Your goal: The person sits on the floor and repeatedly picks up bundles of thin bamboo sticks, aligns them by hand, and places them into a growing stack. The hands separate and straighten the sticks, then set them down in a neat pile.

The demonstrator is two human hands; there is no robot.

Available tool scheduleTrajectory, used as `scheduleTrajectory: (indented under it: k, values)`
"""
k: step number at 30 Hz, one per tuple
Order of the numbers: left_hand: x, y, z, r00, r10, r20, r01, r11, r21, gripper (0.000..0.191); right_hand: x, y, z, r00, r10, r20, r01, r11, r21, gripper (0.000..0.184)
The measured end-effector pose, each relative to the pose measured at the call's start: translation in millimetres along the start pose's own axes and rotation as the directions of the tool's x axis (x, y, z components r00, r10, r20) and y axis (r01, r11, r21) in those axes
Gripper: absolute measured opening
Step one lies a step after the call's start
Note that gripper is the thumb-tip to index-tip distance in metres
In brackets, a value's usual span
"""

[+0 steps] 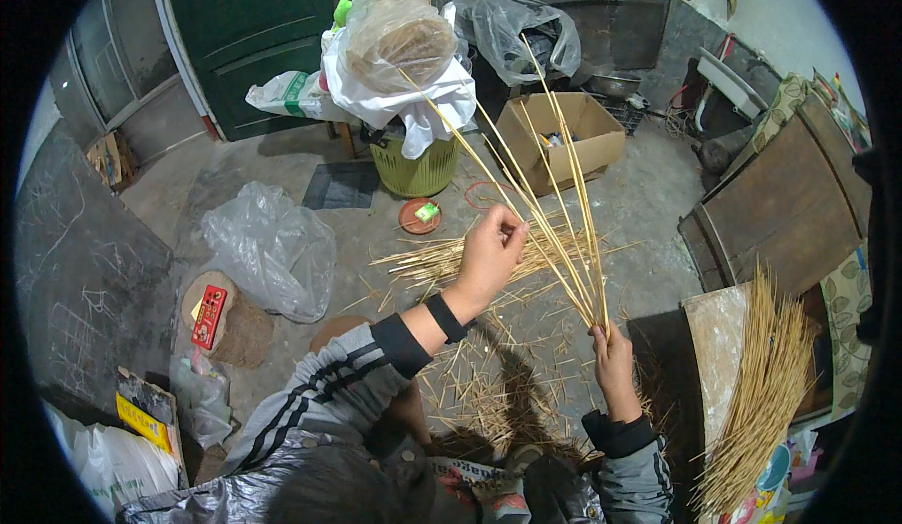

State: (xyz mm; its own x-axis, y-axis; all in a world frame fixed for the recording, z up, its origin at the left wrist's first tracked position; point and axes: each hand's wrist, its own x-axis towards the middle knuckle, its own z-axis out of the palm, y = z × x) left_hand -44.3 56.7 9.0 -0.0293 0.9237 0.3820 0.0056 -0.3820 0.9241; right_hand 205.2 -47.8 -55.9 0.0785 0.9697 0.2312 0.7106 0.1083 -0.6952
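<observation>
My right hand point(614, 365) grips several long, thin straw stalks point(564, 267) near their lower ends. Above the fist the stalks fan out, pointing up and to the left. My left hand point(493, 253) is beside the leftmost stalks, its fingers curled. One stalk passes right by its fingertips, and whether they pinch it I cannot tell. Under the held stalks a loose pile of straw stalks point(430, 260) lies on the concrete floor. Short cut straw pieces point(486, 397) are scattered closer to me.
To the right, a large straw bundle point(757, 397) rests on a board point(715, 355). Ahead are a cardboard box point(588, 161), a green basket point(412, 172) and a small reddish-brown dish point(416, 225). On the left are a clear plastic bag point(271, 249) and a wood stump point(243, 334) bearing a red device point(209, 316).
</observation>
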Motion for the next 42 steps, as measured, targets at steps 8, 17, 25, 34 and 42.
scheduleTrajectory:
  k: [8, 17, 25, 34, 42]
  values:
    - [-7.1, 2.6, 8.0, 0.891, 0.037, 0.453, -0.081, 0.994, 0.080, 0.015, 0.2, 4.6, 0.0, 1.000, 0.012, -0.001, -0.012, 1.000, -0.018, 0.019]
    - [23.8, -5.6, -23.0, 0.926, -0.308, 0.217, 0.373, 0.830, -0.415, 0.016, -1.8, 1.3, -1.3, 0.999, -0.031, -0.015, 0.029, 0.994, -0.103, 0.019]
    - [33.8, -10.8, -30.8, 0.978, -0.208, -0.033, 0.196, 0.958, -0.209, 0.019, -2.0, -11.3, -4.9, 0.998, -0.054, 0.012, 0.055, 0.991, -0.121, 0.021]
    - [32.8, -0.8, -35.7, 0.984, -0.155, -0.089, 0.165, 0.980, 0.113, 0.021, -1.6, -5.2, -1.9, 0.999, -0.032, 0.006, 0.032, 0.982, -0.184, 0.023]
    - [-5.6, 21.2, -2.2, 0.713, 0.559, 0.424, -0.701, 0.582, 0.411, 0.011, -1.8, -5.9, -1.8, 0.998, 0.024, 0.061, -0.014, 0.987, -0.159, 0.023]
